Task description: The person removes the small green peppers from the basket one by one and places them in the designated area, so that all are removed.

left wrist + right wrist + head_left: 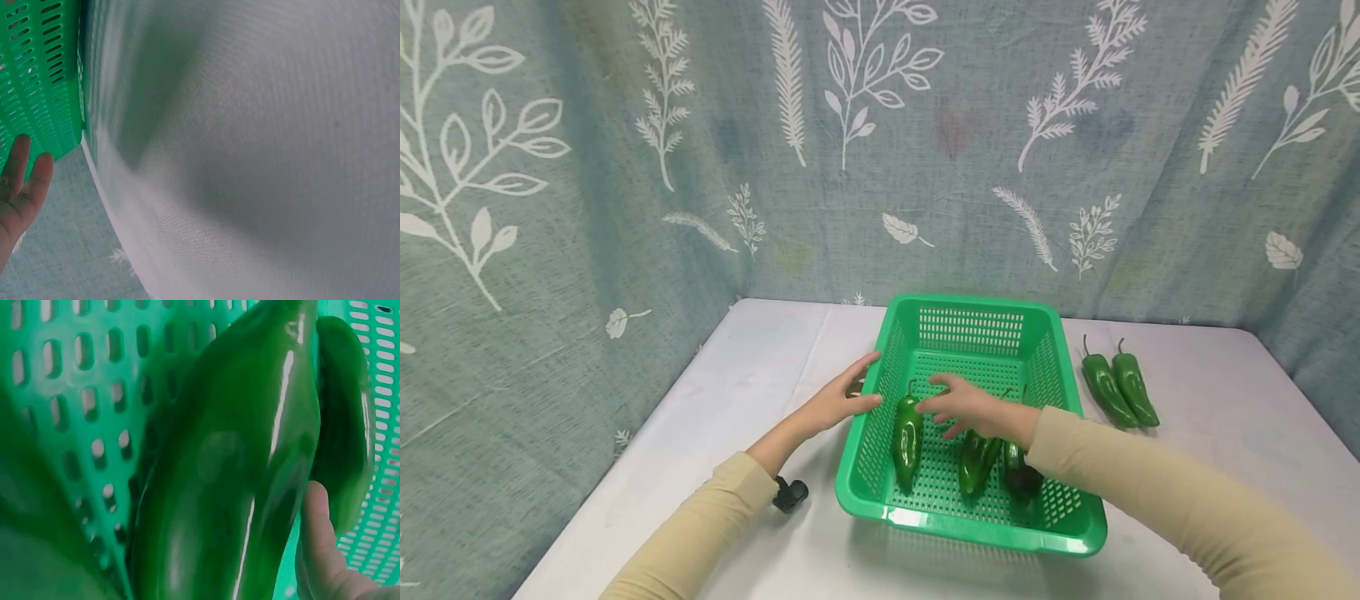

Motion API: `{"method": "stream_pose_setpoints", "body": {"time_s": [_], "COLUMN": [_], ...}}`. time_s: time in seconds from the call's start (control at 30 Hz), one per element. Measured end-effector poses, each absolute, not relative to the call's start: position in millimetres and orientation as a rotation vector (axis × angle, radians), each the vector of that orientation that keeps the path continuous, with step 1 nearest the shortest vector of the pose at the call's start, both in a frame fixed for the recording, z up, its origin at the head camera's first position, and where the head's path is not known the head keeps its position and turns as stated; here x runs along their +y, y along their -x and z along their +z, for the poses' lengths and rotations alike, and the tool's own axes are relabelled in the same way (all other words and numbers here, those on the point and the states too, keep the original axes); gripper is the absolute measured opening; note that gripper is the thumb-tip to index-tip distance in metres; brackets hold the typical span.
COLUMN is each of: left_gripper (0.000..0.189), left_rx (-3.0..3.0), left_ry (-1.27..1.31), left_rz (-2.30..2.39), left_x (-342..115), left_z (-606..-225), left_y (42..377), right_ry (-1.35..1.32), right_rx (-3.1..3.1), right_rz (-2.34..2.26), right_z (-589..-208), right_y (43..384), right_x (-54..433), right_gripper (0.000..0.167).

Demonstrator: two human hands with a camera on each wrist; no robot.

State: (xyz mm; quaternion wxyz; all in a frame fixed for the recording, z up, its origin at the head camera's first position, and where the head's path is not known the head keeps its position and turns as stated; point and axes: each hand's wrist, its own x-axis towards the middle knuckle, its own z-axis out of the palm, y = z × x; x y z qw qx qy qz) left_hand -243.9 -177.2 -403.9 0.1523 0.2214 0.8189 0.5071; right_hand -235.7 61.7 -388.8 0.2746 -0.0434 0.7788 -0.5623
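A green plastic basket (pixel 970 367) with perforated walls stands on the white-covered table. Inside it lie several glossy green peppers: a long pepper (pixel 907 446) along the left side, another pepper (pixel 976 467) near the middle, and a pepper (pixel 1013 454) partly hidden under the right wrist. My left hand (pixel 833 404) is at the left rim, fingers spread, with fingertips right at the wall in the left wrist view. Over the basket reaches my right hand (pixel 962 404), fingers apart, close to the left pepper's stem end. In the right wrist view a large pepper (pixel 231 456) fills the middle, beside a fingertip.
Two more green peppers (pixel 1120 387) lie side by side on the table (pixel 1217 383), right of the basket. A patterned blue-grey curtain (pixel 955 167) hangs behind and beside the table. The left wrist's black camera (pixel 790 494) sits left of the basket's front corner.
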Motion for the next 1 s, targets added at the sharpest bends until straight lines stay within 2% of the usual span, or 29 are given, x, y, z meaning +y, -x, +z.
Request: {"method": "stream_pose_setpoints", "body": {"time_s": [0.5,0.8,1.0], "left_gripper": [0.073,0.071,0.071], "left_rx": [2.326,2.331,2.334], "left_ry": [-0.634,-0.628,-0.636], "left_rz": [1.465,1.442,1.449], "left_x": [-177,-171,-171], "left_z": [-404,-377,-377], "left_y": [244,227,226], "right_ry": [0.12,0.126,0.141], "right_rx": [2.094,2.082,2.029], "right_rz": [-1.446,-1.449,-1.501], "right_z": [-406,-406,-407], "right_y": [230,227,225], "right_x": [44,42,40], "right_gripper": [0.075,0.075,0.076]}}
